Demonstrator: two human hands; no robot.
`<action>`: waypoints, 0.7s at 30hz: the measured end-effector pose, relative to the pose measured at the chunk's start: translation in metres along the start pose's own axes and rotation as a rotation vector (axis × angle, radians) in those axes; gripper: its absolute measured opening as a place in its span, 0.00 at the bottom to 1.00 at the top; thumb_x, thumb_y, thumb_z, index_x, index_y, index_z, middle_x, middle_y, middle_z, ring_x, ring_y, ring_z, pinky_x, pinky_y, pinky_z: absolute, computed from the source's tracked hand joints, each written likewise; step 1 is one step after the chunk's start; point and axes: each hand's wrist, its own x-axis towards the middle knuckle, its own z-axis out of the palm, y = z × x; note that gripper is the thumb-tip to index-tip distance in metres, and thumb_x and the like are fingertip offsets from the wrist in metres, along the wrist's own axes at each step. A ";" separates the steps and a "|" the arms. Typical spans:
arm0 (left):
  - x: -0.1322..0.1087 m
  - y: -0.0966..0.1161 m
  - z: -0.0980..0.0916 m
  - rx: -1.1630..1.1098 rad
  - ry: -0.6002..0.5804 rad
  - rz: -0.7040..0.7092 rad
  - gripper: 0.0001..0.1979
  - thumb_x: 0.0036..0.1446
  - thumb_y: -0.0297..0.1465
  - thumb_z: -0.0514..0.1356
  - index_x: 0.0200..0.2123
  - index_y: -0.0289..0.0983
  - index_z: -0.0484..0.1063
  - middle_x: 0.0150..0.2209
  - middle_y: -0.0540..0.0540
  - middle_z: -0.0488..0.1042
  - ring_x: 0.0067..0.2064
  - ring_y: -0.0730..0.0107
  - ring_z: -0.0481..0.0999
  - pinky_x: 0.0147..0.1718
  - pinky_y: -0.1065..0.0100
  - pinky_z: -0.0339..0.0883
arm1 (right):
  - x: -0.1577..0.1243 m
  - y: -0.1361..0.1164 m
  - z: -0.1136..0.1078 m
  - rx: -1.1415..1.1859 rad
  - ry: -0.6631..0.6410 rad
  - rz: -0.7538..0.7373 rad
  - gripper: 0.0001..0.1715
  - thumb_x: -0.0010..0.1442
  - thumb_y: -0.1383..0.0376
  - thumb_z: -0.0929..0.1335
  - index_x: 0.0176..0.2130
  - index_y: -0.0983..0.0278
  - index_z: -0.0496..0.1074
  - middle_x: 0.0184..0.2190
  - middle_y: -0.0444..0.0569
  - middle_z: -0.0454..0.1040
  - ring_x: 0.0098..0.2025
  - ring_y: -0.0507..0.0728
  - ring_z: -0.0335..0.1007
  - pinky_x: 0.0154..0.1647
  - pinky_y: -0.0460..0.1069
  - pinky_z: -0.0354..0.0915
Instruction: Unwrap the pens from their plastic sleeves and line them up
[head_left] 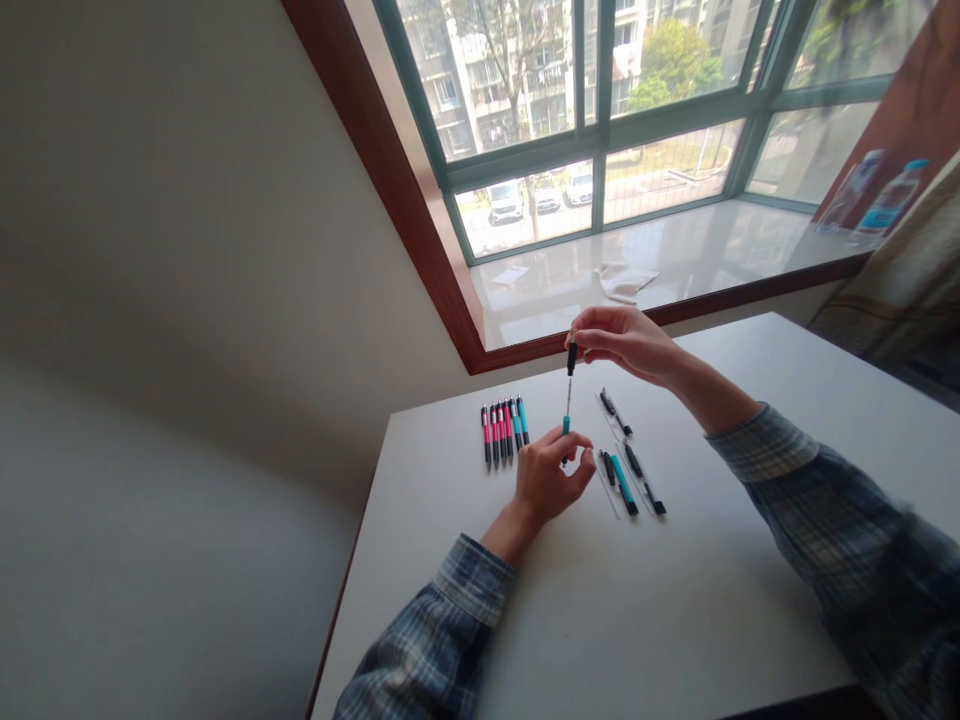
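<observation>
My left hand [546, 480] is closed around a teal pen barrel [566, 424], held upright above the white table [675, 600]. My right hand [622, 338] hovers above it and pinches a black pen part [571, 356] with a thin refill hanging down into the barrel. Just left of my left hand lies a row of several assembled pink and teal pens [504, 431]. To the right of my hands lie loose pen parts [628, 480], black and teal, and further back a black part [615, 412].
The table stands against a grey wall on the left and under a wide window sill [645, 270], where a white cloth [626, 282] lies. Two bottles [892, 197] stand at the sill's far right. Patterned fabric [900, 290] hangs at the right edge.
</observation>
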 end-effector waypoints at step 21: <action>0.001 -0.001 0.002 0.004 0.017 0.006 0.07 0.62 0.28 0.59 0.36 0.40 0.78 0.29 0.51 0.74 0.29 0.74 0.72 0.29 0.72 0.63 | -0.002 0.001 0.000 -0.149 -0.180 0.006 0.19 0.58 0.54 0.77 0.42 0.64 0.77 0.38 0.49 0.79 0.39 0.54 0.75 0.43 0.52 0.73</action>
